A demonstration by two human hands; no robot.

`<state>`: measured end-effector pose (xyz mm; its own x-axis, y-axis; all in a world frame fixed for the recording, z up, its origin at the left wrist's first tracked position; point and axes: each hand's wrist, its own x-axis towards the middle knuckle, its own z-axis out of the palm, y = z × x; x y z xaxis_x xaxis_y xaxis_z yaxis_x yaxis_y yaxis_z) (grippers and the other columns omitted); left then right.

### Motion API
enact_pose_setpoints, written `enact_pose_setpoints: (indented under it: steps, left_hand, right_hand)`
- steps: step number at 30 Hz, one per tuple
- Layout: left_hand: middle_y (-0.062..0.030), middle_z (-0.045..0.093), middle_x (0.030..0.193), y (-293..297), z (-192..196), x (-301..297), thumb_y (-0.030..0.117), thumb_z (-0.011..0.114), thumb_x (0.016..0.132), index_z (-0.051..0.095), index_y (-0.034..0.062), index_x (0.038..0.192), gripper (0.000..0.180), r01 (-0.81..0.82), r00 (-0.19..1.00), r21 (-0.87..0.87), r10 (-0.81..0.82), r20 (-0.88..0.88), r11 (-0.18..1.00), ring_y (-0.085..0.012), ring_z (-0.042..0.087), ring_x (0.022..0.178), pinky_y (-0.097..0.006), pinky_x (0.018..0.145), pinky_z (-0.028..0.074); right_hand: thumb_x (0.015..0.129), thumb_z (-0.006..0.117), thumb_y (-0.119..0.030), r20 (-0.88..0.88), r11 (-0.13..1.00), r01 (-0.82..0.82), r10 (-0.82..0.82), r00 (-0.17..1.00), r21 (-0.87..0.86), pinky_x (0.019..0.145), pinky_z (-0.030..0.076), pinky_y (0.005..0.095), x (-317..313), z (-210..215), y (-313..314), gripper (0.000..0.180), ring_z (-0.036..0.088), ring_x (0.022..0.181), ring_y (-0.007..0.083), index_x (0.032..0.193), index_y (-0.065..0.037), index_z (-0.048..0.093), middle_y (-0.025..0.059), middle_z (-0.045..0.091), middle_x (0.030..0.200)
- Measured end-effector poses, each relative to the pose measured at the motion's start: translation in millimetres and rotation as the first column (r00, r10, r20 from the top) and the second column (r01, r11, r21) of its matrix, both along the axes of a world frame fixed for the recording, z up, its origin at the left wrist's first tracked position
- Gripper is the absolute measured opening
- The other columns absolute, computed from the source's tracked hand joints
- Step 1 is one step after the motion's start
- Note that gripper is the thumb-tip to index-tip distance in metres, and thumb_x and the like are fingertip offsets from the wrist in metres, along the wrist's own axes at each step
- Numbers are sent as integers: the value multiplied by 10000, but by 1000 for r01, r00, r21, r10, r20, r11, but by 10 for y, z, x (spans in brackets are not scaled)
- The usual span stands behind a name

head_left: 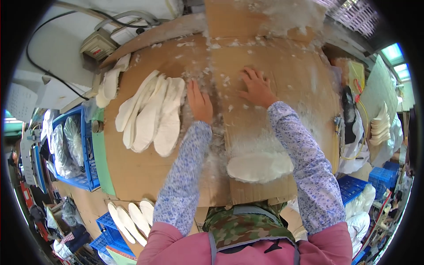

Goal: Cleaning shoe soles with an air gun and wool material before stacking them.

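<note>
My left hand lies over the cardboard-covered table, its fingers stretched out and nothing in them. Just left of it is a row of several white insoles, overlapping one another, the nearest almost beside my fingers. Farther right, my right hand rests with spread fingers on the cardboard, also holding nothing. White fluff is scattered around both hands. Close to my body, between my forearms, a single white fuzzy insole lies crosswise near the table's front edge.
A blue crate with plastic bags stands left of the table. More white insoles sit over a lower blue crate at the front left. Another blue crate is at the right. A yellow hose hangs along the right side.
</note>
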<state>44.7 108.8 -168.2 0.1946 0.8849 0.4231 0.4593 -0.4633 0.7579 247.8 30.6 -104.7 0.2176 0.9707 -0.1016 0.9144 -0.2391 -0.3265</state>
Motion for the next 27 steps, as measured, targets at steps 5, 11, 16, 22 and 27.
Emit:
enact_pose_setpoints:
  steps: [5, 11, 16, 22, 27]
  left_hand:
    - [-256, 419, 1374, 200, -98, 355, 122, 449, 934, 487, -40, 1283, 387, 125, 992, -201, -116, 59, 971, -396, 378, 1293, -429, 1075, 299]
    - [-227, 516, 1286, -239, 444, 118, 10, 448, 863, 514, -44, 1248, 395, 255, 947, -194, -204, 249, 947, -332, 450, 1255, -382, 1061, 330]
    - [-166, 488, 1337, -763, 764, -353, -46, 433, 807, 514, -1, 1272, 474, 151, 980, -180, -124, 156, 972, -277, 467, 1242, -365, 1035, 361]
    - [-163, 351, 1444, -1242, 1597, 37, -59, 452, 802, 375, 34, 1398, 608, 267, 926, -97, -228, 301, 959, -284, 316, 1353, -378, 1131, 215]
    - [-132, 299, 1487, -1422, 2089, 301, 30, 490, 827, 365, 43, 1416, 602, 217, 928, 46, -221, 299, 975, -268, 307, 1355, -381, 1100, 249]
  right_hand:
    - [760, 709, -389, 37, 998, -6, 4, 999, 67, 986, 268, 711, -5, -150, 6, 692, 274, 1352, 262, 1340, -149, 419, 53, 320, 1424]
    - [767, 700, -358, 61, 984, 12, -23, 998, 175, 989, 325, 648, 94, -181, -65, 604, 359, 1300, 282, 1293, -141, 497, 72, 388, 1388]
    - [776, 657, -255, -295, 917, 86, 35, 955, 389, 936, 436, 469, 375, 134, -28, 379, 512, 1139, 362, 1127, -114, 640, 127, 561, 1219]
    - [720, 642, -47, -417, 834, 393, -221, 882, 388, 913, 470, 342, 707, 637, -446, 449, 594, 1020, 305, 1167, -68, 612, 176, 604, 1136]
    - [820, 599, -72, -800, 748, 588, -132, 585, 307, 964, 439, 356, 989, 878, -1052, 466, 511, 1163, 236, 1275, -21, 516, 141, 570, 1228]
